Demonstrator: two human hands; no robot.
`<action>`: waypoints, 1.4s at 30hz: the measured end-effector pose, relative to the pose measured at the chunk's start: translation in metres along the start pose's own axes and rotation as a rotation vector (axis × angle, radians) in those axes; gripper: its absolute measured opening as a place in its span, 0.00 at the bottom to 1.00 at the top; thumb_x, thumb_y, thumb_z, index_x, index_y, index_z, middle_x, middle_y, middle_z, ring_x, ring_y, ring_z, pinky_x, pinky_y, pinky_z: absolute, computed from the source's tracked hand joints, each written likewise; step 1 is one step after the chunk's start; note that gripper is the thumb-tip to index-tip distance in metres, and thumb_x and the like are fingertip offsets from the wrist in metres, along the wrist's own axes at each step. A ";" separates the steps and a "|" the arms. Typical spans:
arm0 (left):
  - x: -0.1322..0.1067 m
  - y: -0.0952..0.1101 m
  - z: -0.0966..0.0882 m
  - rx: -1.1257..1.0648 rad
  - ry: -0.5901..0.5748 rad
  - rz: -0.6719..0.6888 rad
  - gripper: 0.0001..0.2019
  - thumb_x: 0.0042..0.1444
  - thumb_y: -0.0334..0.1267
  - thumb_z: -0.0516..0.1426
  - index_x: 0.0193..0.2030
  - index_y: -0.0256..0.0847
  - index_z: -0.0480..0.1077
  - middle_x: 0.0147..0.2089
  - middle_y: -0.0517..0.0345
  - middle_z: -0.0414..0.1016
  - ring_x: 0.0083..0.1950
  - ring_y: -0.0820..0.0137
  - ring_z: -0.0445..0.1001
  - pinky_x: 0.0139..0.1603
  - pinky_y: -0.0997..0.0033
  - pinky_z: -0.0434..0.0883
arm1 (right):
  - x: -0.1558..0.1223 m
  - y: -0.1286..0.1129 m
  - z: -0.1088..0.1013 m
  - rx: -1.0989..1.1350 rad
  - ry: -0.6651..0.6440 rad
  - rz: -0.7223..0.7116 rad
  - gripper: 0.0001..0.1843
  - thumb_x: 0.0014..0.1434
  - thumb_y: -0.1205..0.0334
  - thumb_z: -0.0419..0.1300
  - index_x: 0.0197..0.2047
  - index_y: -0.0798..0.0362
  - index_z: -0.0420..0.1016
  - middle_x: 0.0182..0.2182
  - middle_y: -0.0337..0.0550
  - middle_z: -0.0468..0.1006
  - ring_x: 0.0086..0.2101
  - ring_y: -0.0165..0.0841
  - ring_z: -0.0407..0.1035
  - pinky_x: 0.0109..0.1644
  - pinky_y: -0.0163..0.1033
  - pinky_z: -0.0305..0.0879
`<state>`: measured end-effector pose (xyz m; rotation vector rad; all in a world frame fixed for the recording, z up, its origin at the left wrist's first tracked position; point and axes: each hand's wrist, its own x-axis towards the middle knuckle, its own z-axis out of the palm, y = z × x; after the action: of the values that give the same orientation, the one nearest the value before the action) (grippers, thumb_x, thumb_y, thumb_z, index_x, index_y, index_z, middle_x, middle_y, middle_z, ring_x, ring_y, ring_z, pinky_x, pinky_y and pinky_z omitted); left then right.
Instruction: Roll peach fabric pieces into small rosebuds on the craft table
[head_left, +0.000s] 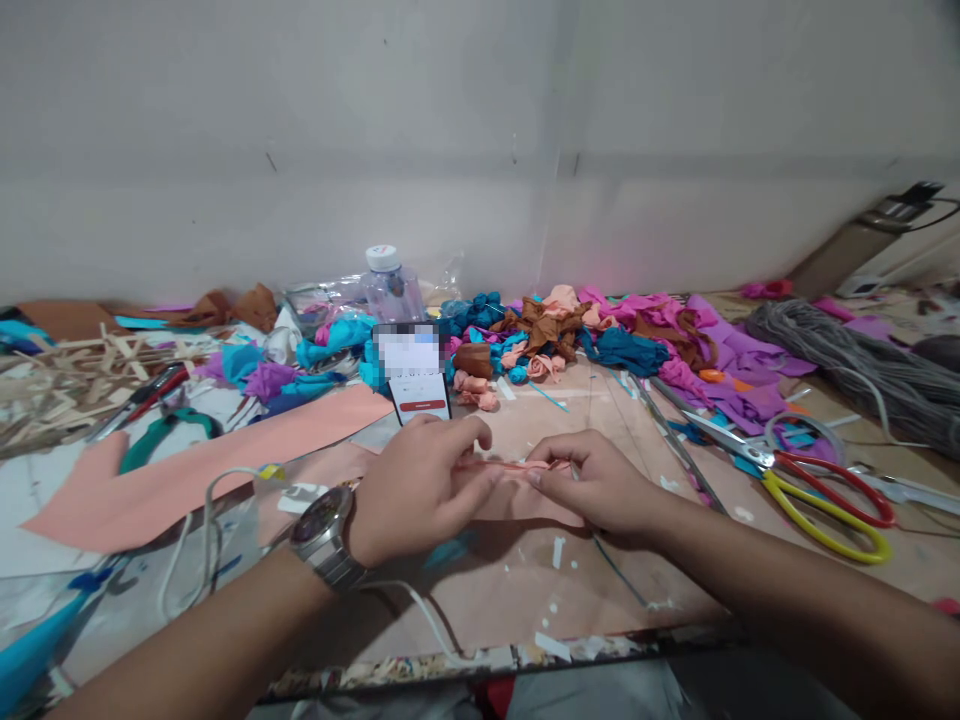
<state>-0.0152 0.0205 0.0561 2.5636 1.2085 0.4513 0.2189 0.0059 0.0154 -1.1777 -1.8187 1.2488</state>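
Both of my hands meet over the middle of the worktable (525, 590). My left hand (420, 485), with a wristwatch (324, 535) on its wrist, pinches one end of a narrow folded strip of peach-pink paper (517, 467). My right hand (600, 485) pinches the other end, fingers curled. The strip is stretched between the two hands just above a larger peach-pink sheet (525, 505). A phone (416, 375) stands propped right behind my left hand, screen lit.
A heap of small paper flowers and scraps in teal, pink, brown and purple (570, 335) lies behind. Scissors with yellow and red handles (817, 490) lie at the right, grey yarn (847, 355) beyond. Pliers (161, 430), wooden sticks (67, 380) and a long peach sheet (195, 465) lie left. A plastic bottle (390, 285) stands at the back.
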 end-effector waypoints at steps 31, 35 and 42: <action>-0.005 -0.003 -0.005 0.370 -0.100 0.072 0.09 0.63 0.33 0.52 0.32 0.40 0.68 0.34 0.52 0.73 0.37 0.60 0.69 0.43 0.57 0.61 | 0.001 0.004 -0.004 -0.127 -0.046 -0.065 0.09 0.58 0.61 0.61 0.29 0.57 0.77 0.23 0.38 0.73 0.26 0.27 0.63 0.29 0.31 0.56; -0.004 0.003 0.000 0.231 -0.107 0.072 0.09 0.65 0.33 0.51 0.34 0.40 0.69 0.34 0.54 0.74 0.36 0.62 0.68 0.39 0.61 0.60 | 0.001 0.003 -0.002 -0.138 -0.068 -0.051 0.09 0.59 0.62 0.61 0.32 0.57 0.80 0.25 0.39 0.76 0.27 0.28 0.65 0.31 0.31 0.58; -0.006 0.003 0.004 0.003 0.020 0.082 0.12 0.63 0.27 0.49 0.46 0.41 0.71 0.41 0.55 0.76 0.44 0.62 0.69 0.46 0.62 0.62 | 0.001 0.005 -0.001 -0.111 -0.049 -0.060 0.11 0.61 0.60 0.61 0.33 0.58 0.81 0.25 0.39 0.76 0.27 0.28 0.65 0.31 0.31 0.57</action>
<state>-0.0148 0.0131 0.0524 2.6252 1.1144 0.4938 0.2210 0.0084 0.0111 -1.1526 -1.9668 1.1650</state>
